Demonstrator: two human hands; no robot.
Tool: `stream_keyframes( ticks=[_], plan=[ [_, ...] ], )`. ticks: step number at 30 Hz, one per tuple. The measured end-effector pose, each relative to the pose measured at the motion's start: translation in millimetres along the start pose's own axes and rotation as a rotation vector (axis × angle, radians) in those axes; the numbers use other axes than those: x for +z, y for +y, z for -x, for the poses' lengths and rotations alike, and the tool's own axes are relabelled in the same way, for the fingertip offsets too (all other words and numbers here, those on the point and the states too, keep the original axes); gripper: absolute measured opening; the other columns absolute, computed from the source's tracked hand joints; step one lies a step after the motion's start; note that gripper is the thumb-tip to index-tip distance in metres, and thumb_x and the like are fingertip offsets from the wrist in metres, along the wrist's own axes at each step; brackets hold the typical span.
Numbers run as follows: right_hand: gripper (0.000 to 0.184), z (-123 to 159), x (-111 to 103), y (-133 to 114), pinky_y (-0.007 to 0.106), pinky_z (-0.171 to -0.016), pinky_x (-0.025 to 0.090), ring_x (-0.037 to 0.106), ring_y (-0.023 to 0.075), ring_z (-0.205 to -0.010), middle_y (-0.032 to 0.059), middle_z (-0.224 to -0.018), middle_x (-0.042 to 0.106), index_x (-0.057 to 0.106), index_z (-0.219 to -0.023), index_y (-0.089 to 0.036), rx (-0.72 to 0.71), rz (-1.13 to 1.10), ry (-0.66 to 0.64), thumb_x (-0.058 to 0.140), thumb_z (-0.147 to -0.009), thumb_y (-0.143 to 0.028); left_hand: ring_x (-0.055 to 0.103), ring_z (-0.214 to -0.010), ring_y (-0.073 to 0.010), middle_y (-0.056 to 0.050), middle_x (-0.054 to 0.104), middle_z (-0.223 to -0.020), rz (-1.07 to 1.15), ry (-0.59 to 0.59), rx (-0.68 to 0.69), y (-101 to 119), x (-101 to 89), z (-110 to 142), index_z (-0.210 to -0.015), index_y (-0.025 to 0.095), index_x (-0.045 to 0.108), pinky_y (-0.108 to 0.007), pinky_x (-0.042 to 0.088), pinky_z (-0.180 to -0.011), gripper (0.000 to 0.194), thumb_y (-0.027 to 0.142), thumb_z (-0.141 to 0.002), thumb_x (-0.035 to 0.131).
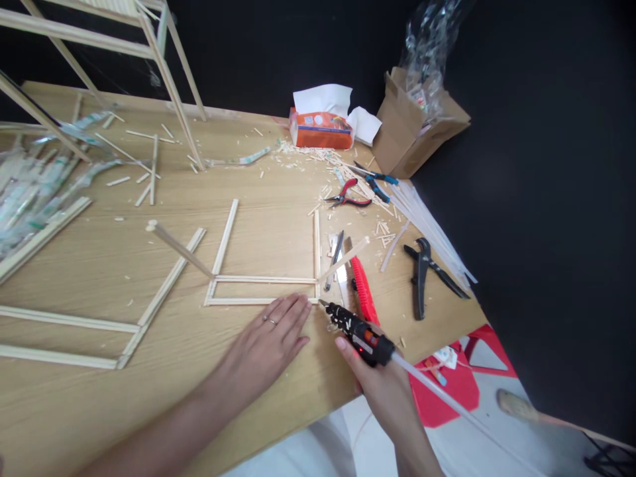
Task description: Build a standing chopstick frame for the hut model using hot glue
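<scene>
My left hand (271,338) lies flat on the wooden table (163,344), fingers stretched out and together, with the fingertips pressing the bottom strip of a thin wooden stick frame (263,281). A ring sits on one finger. My right hand (377,384) grips a black hot glue gun (358,328) with a clear glue stick trailing out of its back. The gun's nozzle points at the frame's lower right corner, just beside my left fingertips. A loose stick leans up from that corner to the right.
A larger stick frame (149,311) lies to the left. Red pliers (348,197), blue cutters (377,180), black pliers (422,275), a red tool (365,291), an orange tissue box (320,128), a brown paper bag (412,126) and wood scraps crowd the right side. A tall stick structure (149,53) stands at the back.
</scene>
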State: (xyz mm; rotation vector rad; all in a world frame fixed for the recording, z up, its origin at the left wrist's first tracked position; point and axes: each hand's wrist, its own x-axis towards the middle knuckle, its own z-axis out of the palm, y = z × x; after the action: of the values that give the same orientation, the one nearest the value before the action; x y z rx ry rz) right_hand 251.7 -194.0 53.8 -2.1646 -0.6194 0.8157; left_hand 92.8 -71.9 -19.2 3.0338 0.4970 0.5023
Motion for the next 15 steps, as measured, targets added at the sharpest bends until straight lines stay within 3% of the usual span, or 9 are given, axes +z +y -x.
stream_keyframes(
  ticks=[15],
  plan=[
    [0.04, -1.7, -0.4, -16.2, 0.028, -0.045, 0.045, 0.06, 0.0216, -0.05, -0.0011, -0.046, 0.059, 0.073, -0.085, -0.018, 0.073, 0.121, 0.034, 0.066, -0.073, -0.056, 0.044, -0.131, -0.0255, -0.011, 0.051, -0.141, -0.006, -0.008, -0.025, 2.6, -1.3, -0.2, -0.136, 0.005, 0.046, -0.039, 0.038, -0.109, 0.047, 0.03, -0.096, 0.046]
  ],
)
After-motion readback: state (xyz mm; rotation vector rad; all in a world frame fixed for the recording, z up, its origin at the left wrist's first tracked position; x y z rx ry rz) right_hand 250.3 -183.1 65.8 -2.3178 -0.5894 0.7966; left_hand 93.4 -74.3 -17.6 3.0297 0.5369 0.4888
